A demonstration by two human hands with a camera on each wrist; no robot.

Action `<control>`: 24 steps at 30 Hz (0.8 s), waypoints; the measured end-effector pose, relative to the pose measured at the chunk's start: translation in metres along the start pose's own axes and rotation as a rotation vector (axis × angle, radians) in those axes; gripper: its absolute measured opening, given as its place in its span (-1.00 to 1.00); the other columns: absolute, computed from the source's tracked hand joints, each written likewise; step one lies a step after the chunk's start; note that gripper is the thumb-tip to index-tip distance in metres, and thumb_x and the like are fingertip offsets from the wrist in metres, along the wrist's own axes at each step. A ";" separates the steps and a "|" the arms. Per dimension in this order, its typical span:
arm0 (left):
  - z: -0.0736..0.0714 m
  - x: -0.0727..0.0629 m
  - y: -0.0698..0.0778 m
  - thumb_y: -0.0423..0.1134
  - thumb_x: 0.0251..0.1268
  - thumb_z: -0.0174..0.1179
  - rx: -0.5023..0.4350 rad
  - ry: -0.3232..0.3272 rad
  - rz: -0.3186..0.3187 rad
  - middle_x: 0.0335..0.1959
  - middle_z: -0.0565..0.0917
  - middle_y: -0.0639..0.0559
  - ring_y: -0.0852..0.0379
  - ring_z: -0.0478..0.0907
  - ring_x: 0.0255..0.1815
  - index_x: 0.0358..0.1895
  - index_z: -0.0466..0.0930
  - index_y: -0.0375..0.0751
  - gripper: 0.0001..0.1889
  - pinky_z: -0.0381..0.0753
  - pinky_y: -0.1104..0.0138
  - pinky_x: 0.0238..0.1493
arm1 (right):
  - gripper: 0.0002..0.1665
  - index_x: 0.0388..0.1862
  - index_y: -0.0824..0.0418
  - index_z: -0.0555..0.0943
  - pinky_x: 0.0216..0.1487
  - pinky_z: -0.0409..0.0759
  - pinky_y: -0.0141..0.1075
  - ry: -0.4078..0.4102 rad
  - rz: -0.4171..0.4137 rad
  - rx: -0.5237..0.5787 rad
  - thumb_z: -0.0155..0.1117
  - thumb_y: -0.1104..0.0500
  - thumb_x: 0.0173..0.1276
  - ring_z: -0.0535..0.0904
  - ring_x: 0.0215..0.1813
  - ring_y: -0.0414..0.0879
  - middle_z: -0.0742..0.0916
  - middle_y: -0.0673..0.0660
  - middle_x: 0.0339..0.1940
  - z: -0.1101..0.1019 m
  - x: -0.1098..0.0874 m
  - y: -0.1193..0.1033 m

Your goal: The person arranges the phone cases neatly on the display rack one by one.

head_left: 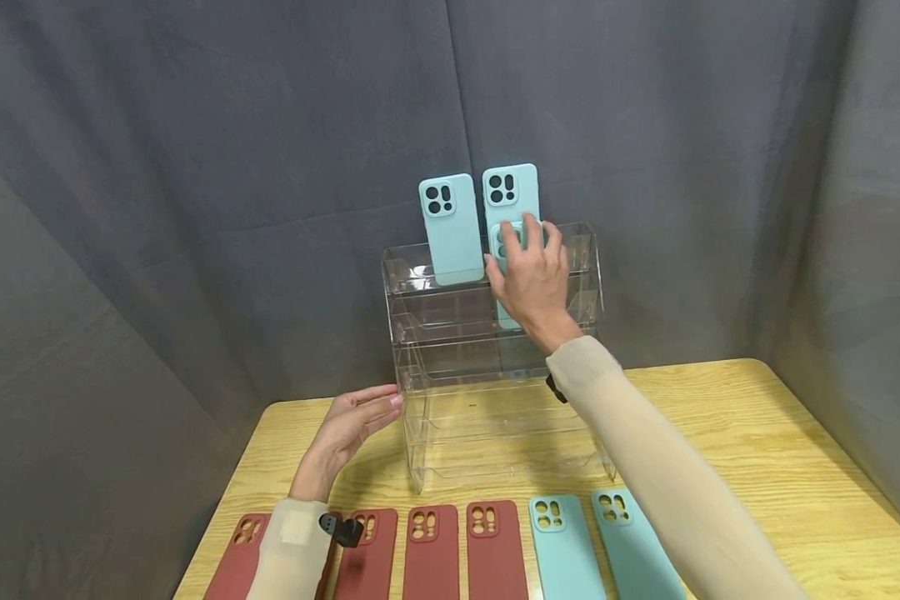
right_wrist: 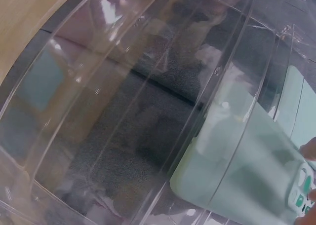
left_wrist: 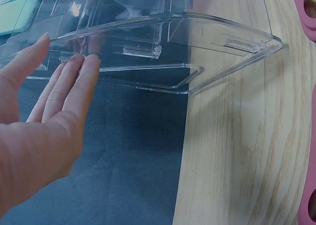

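A clear tiered display rack point(head_left: 412, 379) stands on the table. My right hand point(head_left: 532, 279) holds a light teal phone case point(head_left: 507, 320) near its camera cutouts, thumb at the left edge. The case's lower end sits in the second tier from the top, as the right wrist view shows with the teal case point(right_wrist: 242, 156). Behind it in the top tier stand two more teal cases, one on the left point(head_left: 453, 233) and one on the right point(head_left: 523, 179). My left hand point(head_left: 348, 425), fingers extended, is at the rack's left side; whether the fingertips touch it is unclear.
Along the table's near edge lie several dark red phone cases point(head_left: 431, 554) and two teal ones, the nearer to the middle point(head_left: 566, 550) and one farther right point(head_left: 637, 542). A grey curtain point(head_left: 270, 208) hangs behind the wooden table point(head_left: 720, 433).
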State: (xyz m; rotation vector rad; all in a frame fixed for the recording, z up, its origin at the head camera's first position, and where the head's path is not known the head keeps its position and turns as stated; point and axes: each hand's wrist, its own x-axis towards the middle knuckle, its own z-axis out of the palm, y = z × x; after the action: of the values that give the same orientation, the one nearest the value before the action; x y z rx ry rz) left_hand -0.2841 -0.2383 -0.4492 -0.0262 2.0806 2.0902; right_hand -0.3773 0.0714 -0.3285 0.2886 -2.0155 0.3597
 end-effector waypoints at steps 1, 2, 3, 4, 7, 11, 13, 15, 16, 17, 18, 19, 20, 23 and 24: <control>0.000 0.000 0.000 -0.36 0.48 0.30 0.000 0.000 0.000 0.48 0.48 -0.33 0.16 0.74 0.17 0.45 0.45 -0.44 -0.46 0.69 0.27 0.35 | -0.37 0.33 0.23 0.57 0.13 0.72 0.25 -0.003 0.008 0.004 0.45 -0.04 0.41 0.57 0.29 0.45 0.60 0.40 0.38 -0.001 -0.001 0.000; 0.000 0.000 0.000 -0.36 0.48 0.30 -0.001 0.001 -0.001 0.48 0.49 -0.33 0.16 0.74 0.17 0.45 0.45 -0.44 -0.46 0.69 0.26 0.36 | -0.36 0.33 0.24 0.57 0.15 0.70 0.26 -0.003 0.013 0.011 0.46 -0.05 0.40 0.57 0.30 0.45 0.60 0.41 0.39 -0.003 -0.001 0.000; 0.000 0.000 0.000 -0.37 0.48 0.30 -0.002 0.002 -0.001 0.48 0.49 -0.34 0.15 0.74 0.17 0.45 0.45 -0.44 -0.46 0.69 0.26 0.36 | -0.34 0.34 0.25 0.57 0.18 0.69 0.26 -0.004 0.017 0.017 0.46 -0.07 0.40 0.57 0.32 0.44 0.59 0.41 0.40 -0.005 -0.002 0.000; 0.000 0.000 -0.001 -0.37 0.48 0.30 -0.001 0.002 0.000 0.47 0.49 -0.34 0.14 0.75 0.17 0.45 0.45 -0.44 -0.46 0.69 0.25 0.37 | -0.33 0.33 0.27 0.57 0.20 0.67 0.26 -0.004 0.021 0.027 0.46 -0.08 0.40 0.56 0.33 0.43 0.59 0.42 0.41 -0.007 -0.003 0.000; -0.001 0.000 -0.001 -0.36 0.48 0.30 0.000 0.002 -0.001 0.47 0.49 -0.34 0.08 0.73 0.22 0.45 0.45 -0.44 -0.46 0.67 0.22 0.39 | -0.32 0.30 0.30 0.57 0.25 0.64 0.26 -0.001 0.029 0.044 0.45 -0.12 0.40 0.55 0.33 0.40 0.60 0.41 0.39 -0.015 -0.007 0.002; -0.001 0.000 -0.001 -0.36 0.49 0.29 0.009 -0.007 0.000 0.49 0.48 -0.35 -0.08 0.66 0.36 0.46 0.44 -0.43 -0.46 0.63 0.17 0.44 | -0.32 0.25 0.33 0.59 0.21 0.63 0.25 0.013 0.038 0.071 0.46 -0.13 0.39 0.55 0.29 0.37 0.62 0.39 0.32 -0.030 -0.014 0.006; -0.001 0.000 -0.001 -0.36 0.50 0.28 0.010 -0.011 0.002 0.49 0.47 -0.35 -0.16 0.60 0.42 0.46 0.44 -0.43 -0.46 0.62 0.15 0.45 | -0.32 0.23 0.33 0.59 0.20 0.63 0.24 0.011 0.039 0.090 0.47 -0.13 0.39 0.56 0.26 0.36 0.63 0.38 0.28 -0.039 -0.018 0.008; -0.001 0.000 0.000 -0.37 0.50 0.27 0.010 -0.014 0.003 0.50 0.47 -0.36 -0.21 0.56 0.45 0.46 0.43 -0.44 -0.46 0.62 0.16 0.45 | -0.31 0.23 0.35 0.59 0.14 0.63 0.22 -0.001 0.042 0.116 0.48 -0.13 0.38 0.55 0.24 0.36 0.63 0.38 0.25 -0.049 -0.024 0.010; -0.001 -0.001 0.000 -0.37 0.51 0.27 0.010 -0.013 0.003 0.50 0.47 -0.35 -0.22 0.56 0.46 0.46 0.43 -0.44 -0.47 0.63 0.17 0.44 | -0.31 0.23 0.35 0.59 0.12 0.62 0.22 -0.010 0.046 0.131 0.48 -0.12 0.37 0.55 0.22 0.36 0.63 0.38 0.24 -0.054 -0.027 0.011; -0.001 -0.001 0.000 -0.38 0.51 0.26 0.007 -0.014 0.002 0.50 0.47 -0.35 -0.23 0.55 0.46 0.46 0.43 -0.44 -0.47 0.63 0.17 0.44 | -0.31 0.23 0.35 0.59 0.11 0.62 0.21 -0.018 0.053 0.148 0.49 -0.11 0.36 0.55 0.20 0.36 0.63 0.38 0.23 -0.059 -0.030 0.012; -0.001 -0.002 0.001 -0.38 0.51 0.26 0.007 -0.015 0.001 0.50 0.46 -0.35 -0.23 0.54 0.46 0.46 0.43 -0.44 -0.47 0.64 0.18 0.43 | -0.31 0.22 0.36 0.59 0.09 0.62 0.21 -0.026 0.060 0.164 0.51 -0.10 0.35 0.56 0.18 0.36 0.63 0.38 0.22 -0.063 -0.034 0.012; -0.001 -0.002 0.001 -0.38 0.51 0.26 0.008 -0.017 0.001 0.50 0.46 -0.35 -0.21 0.56 0.45 0.47 0.43 -0.44 -0.47 0.65 0.19 0.42 | -0.31 0.22 0.36 0.60 0.06 0.62 0.20 -0.037 0.066 0.176 0.52 -0.10 0.34 0.56 0.17 0.37 0.63 0.39 0.22 -0.068 -0.038 0.014; -0.001 -0.002 0.001 -0.38 0.51 0.26 0.009 -0.020 0.001 0.50 0.46 -0.35 -0.19 0.57 0.44 0.47 0.42 -0.44 -0.47 0.65 0.20 0.42 | -0.31 0.22 0.36 0.60 0.04 0.63 0.20 -0.046 0.071 0.188 0.53 -0.09 0.33 0.56 0.16 0.38 0.63 0.39 0.21 -0.072 -0.043 0.015; -0.001 -0.003 0.001 -0.37 0.51 0.27 0.004 -0.024 0.002 0.51 0.45 -0.35 -0.10 0.64 0.38 0.47 0.42 -0.44 -0.46 0.67 0.23 0.39 | -0.33 0.20 0.37 0.62 0.02 0.65 0.20 -0.074 0.074 0.215 0.56 -0.05 0.29 0.58 0.12 0.37 0.64 0.40 0.17 -0.084 -0.056 0.019; -0.001 -0.003 0.001 -0.37 0.51 0.27 0.003 -0.025 0.004 0.51 0.45 -0.35 -0.06 0.67 0.34 0.47 0.42 -0.44 -0.46 0.68 0.25 0.37 | -0.33 0.19 0.37 0.62 0.01 0.65 0.20 -0.085 0.071 0.223 0.56 -0.04 0.29 0.59 0.11 0.37 0.65 0.40 0.15 -0.088 -0.061 0.020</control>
State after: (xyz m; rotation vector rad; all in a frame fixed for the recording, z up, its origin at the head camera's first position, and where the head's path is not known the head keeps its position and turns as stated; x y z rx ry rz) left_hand -0.2819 -0.2397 -0.4474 0.0043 2.0718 2.0789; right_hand -0.2852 0.1261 -0.3472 0.3766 -2.0745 0.6279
